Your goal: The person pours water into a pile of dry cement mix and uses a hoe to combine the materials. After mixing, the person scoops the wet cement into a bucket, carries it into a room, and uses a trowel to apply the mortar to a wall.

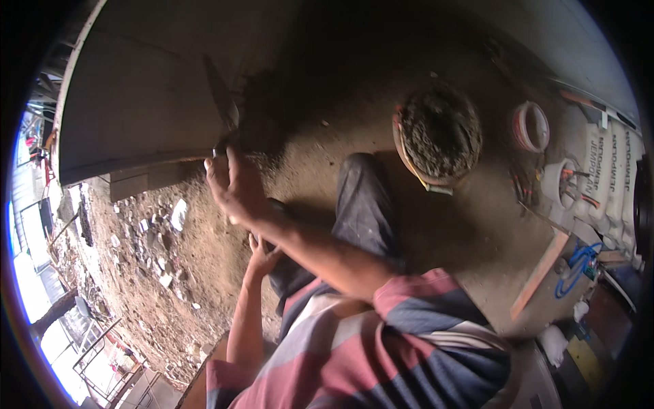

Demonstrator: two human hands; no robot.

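Head view shows the right hand [231, 184] closed around the handle of a flat metal plastering trowel [221, 95], its blade laid against the grey rendered wall [143, 88] at far left. Nearer, the left hand [262, 253] rests open and empty. Farther right sits a round pan of grey mortar [439, 133].

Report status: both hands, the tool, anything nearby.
Right hand gripping trowel against grey wall. Left hand empty, resting low. Mortar pan sits apart, nothing blocking.

Short-sleeved shirt [381, 341] w/ broad maroon & grey-blue stripes, dark grey trousers [364, 211].
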